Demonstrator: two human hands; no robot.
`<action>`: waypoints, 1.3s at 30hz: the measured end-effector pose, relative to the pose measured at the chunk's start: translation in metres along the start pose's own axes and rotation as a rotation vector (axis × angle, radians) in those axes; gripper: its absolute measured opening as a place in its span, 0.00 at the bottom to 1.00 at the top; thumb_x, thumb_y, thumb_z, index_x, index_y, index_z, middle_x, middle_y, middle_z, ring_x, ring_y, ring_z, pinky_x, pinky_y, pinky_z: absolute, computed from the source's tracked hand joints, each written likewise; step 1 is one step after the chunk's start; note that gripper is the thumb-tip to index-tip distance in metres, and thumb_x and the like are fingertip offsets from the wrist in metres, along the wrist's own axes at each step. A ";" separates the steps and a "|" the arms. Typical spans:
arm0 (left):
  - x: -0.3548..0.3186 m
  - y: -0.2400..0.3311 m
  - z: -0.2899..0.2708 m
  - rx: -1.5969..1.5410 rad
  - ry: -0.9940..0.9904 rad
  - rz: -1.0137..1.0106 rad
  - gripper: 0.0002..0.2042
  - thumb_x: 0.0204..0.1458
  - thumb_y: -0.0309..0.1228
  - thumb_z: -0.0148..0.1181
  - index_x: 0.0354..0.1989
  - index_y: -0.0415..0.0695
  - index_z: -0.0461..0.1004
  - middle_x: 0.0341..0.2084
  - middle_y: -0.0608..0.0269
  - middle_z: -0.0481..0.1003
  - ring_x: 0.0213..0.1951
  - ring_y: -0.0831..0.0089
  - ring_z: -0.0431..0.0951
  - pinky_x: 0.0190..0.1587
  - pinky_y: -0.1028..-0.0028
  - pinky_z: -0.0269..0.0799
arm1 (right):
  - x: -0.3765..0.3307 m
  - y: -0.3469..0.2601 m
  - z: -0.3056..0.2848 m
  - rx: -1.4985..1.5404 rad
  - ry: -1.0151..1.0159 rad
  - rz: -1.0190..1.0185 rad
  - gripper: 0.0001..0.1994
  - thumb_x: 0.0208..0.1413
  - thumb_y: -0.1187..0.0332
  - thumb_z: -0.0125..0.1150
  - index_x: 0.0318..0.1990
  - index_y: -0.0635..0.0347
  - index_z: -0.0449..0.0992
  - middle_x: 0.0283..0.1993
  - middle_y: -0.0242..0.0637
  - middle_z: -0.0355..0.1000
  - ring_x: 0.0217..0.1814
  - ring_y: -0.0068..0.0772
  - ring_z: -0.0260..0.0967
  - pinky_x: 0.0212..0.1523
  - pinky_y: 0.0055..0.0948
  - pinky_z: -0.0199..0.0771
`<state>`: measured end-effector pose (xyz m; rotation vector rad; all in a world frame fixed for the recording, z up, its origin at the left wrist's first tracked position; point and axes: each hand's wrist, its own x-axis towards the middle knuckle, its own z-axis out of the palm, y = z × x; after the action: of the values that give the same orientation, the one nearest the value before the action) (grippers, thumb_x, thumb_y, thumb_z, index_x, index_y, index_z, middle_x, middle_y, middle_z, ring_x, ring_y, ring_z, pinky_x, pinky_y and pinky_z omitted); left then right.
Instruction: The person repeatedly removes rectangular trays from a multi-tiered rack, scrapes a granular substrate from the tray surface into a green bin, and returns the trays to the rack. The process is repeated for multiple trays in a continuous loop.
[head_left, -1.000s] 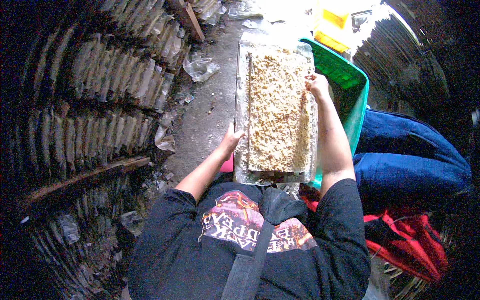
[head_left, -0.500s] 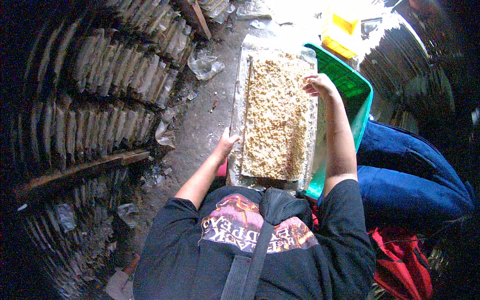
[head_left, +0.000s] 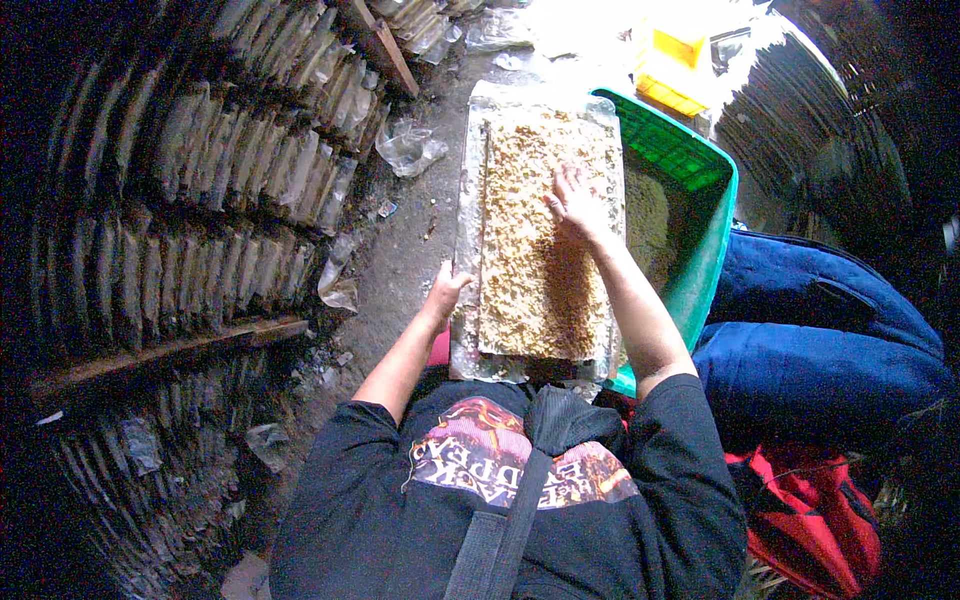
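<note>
A long rectangular tray point(head_left: 467, 215) with a greyish, plastic-looking rim reaches away from my body at lap height. A lumpy, pale yellow crumbly layer point(head_left: 520, 260) covers most of it; what it is made of I cannot tell. My left hand point(head_left: 447, 290) grips the tray's left edge, thumb on top and the other fingers mostly out of sight beneath. Over the upper middle of the layer lies my right hand point(head_left: 574, 200), fingers stretched out and apart, seemingly touching the surface. To the right stands a green plastic crate point(head_left: 715, 215), partly under the tray, with loose pale material inside.
Stacked rows of plastic-wrapped slabs point(head_left: 200, 240) line the left side, with a wooden plank point(head_left: 170, 355) below. Plastic scraps point(head_left: 410, 148) lie on the dirty floor. A yellow crate point(head_left: 675, 70) stands at the far right. Someone's blue-clad leg point(head_left: 800, 370) and red cloth point(head_left: 805, 510) are close on the right.
My right hand has moved from the tray's right edge inward onto the crumbly layer, its fingers now spread. My left hand keeps its hold on the left edge.
</note>
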<state>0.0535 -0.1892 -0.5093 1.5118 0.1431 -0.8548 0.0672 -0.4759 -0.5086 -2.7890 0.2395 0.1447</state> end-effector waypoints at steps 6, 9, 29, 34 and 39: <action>0.004 -0.003 0.002 -0.011 -0.004 -0.012 0.22 0.40 0.33 0.51 0.46 0.41 0.61 0.37 0.57 0.69 0.39 0.68 0.69 0.42 0.69 0.66 | -0.023 0.007 -0.006 0.009 0.006 0.065 0.33 0.55 0.45 0.36 0.62 0.58 0.47 0.67 0.46 0.35 0.69 0.49 0.28 0.65 0.42 0.31; 0.011 -0.009 0.002 0.020 0.015 0.008 0.21 0.40 0.33 0.50 0.45 0.40 0.62 0.36 0.58 0.69 0.37 0.69 0.69 0.41 0.71 0.66 | -0.055 0.037 -0.007 -0.074 0.432 0.252 0.30 0.54 0.48 0.38 0.57 0.61 0.56 0.65 0.48 0.42 0.66 0.50 0.39 0.61 0.43 0.45; 0.011 -0.055 0.004 0.085 0.181 0.372 0.17 0.49 0.44 0.47 0.34 0.39 0.64 0.27 0.63 0.67 0.33 0.75 0.64 0.38 0.75 0.61 | -0.183 0.064 0.060 1.673 0.346 0.573 0.24 0.59 0.51 0.35 0.49 0.65 0.62 0.45 0.40 0.66 0.43 0.36 0.66 0.46 0.32 0.65; 0.022 -0.085 -0.008 0.067 0.263 0.453 0.26 0.50 0.47 0.46 0.45 0.33 0.60 0.40 0.54 0.65 0.44 0.70 0.62 0.50 0.72 0.55 | -0.157 0.130 0.136 1.499 0.398 0.260 0.25 0.60 0.52 0.34 0.47 0.68 0.64 0.44 0.40 0.67 0.43 0.33 0.65 0.46 0.30 0.64; -0.053 -0.015 0.014 0.172 0.174 0.709 0.27 0.49 0.48 0.47 0.44 0.32 0.60 0.39 0.51 0.65 0.44 0.67 0.63 0.51 0.72 0.54 | -0.131 0.140 0.109 1.667 0.388 0.048 0.25 0.55 0.47 0.41 0.40 0.63 0.69 0.37 0.39 0.71 0.36 0.31 0.69 0.39 0.30 0.69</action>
<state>0.0014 -0.1783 -0.4888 1.6359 -0.3342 -0.1691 -0.0946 -0.5493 -0.6390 -1.1213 0.3031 -0.4111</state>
